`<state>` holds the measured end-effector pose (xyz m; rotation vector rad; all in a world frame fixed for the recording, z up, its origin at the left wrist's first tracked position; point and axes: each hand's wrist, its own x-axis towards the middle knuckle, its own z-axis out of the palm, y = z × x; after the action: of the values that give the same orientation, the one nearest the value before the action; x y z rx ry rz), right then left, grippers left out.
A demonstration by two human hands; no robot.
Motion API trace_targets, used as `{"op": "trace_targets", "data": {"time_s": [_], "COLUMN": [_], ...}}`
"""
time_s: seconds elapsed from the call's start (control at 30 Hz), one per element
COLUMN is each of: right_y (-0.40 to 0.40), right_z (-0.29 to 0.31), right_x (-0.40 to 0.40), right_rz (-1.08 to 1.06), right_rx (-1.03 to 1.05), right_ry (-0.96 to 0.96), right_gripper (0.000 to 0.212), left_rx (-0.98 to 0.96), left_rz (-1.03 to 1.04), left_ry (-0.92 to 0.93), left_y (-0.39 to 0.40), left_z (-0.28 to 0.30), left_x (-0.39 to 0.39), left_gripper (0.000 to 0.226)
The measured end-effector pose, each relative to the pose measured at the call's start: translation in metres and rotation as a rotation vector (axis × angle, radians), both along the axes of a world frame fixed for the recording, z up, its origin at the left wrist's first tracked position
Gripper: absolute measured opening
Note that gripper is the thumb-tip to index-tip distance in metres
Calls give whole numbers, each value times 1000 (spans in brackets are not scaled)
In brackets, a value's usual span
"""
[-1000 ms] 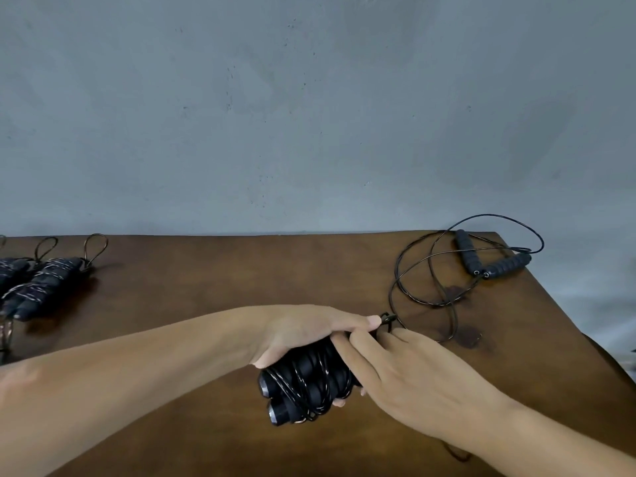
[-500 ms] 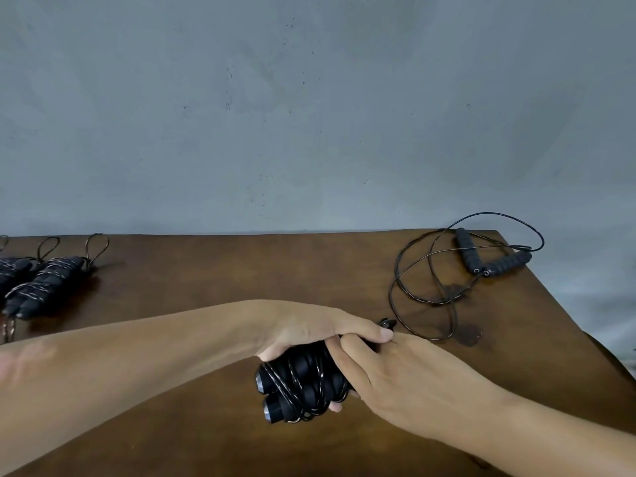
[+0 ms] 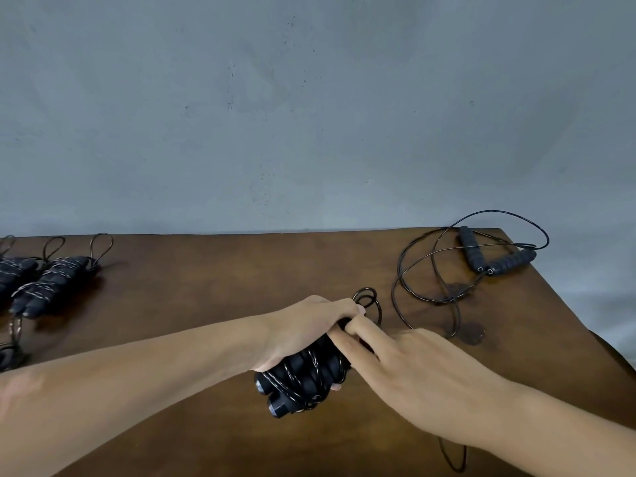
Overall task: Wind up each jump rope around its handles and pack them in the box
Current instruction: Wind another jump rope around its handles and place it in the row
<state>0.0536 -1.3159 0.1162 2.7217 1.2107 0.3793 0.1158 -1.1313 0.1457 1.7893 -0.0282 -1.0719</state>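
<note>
A black jump rope point(image 3: 303, 380) is wound round its two handles near the table's middle front. My left hand point(image 3: 303, 327) grips the top of this bundle from above. My right hand point(image 3: 413, 363) reaches in from the right, its fingers pressed against the bundle's far end, where small loops of cord point(image 3: 368, 299) stick out. Whether those fingers pinch the cord is hidden. An unwound jump rope point(image 3: 495, 258) lies loose at the far right corner, its handles side by side. No box is in sight.
Wound jump ropes point(image 3: 51, 282) lie in a row at the table's far left, one cut off by the frame edge. The brown wooden table point(image 3: 223, 287) ends at a grey wall behind and drops off on the right. A cord loop point(image 3: 454, 456) hangs below my right forearm.
Small cord loops now stick out beyond my fingertips at the bundle's far end. My right fingers have shifted up along the bundle. The bundle stays in place.
</note>
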Motion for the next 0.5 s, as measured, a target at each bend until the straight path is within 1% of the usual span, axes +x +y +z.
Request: {"op": "trace_targets", "data": {"time_s": [0.03,0.1,0.17,0.2,0.27,0.33,0.37,0.43,0.47,0.5], "right_y": [-1,-2,-2,-3,-7,-11,-13,-18,-22,-26], "right_z": [5,8,4,3,5,10,13,20,20,21], "right_x": [0,-1,-4,-7,-10,-12,-14,-18,-18,-17], "right_rz": [-13,-76,-163,-184,-206,-231,-250,-320,-329,-325], "right_rx": [32,113,252,312,399,449,463,503,524,551], "right_ry": [18,39,70,74,80,102,147,232,295,360], "right_gripper": [73,73,89,91,82,68,55,23,16,24], "left_rx": [-6,-9,-13,-23,-49,-83,-97,-124,-134,-139], "left_rz": [13,42,85,105,122,121,117,108,98,87], "left_ry": [-1,15,32,35,12,-33,-55,-88,-104,-122], "left_y": [-1,-1,0,1,4,7,8,11,13,14], "left_z": [4,8,12,13,13,14,14,13,13,13], "left_x": [-1,0,1,3,7,10,11,12,12,12], "left_gripper": [41,43,49,52,60,63,63,62,62,62]}}
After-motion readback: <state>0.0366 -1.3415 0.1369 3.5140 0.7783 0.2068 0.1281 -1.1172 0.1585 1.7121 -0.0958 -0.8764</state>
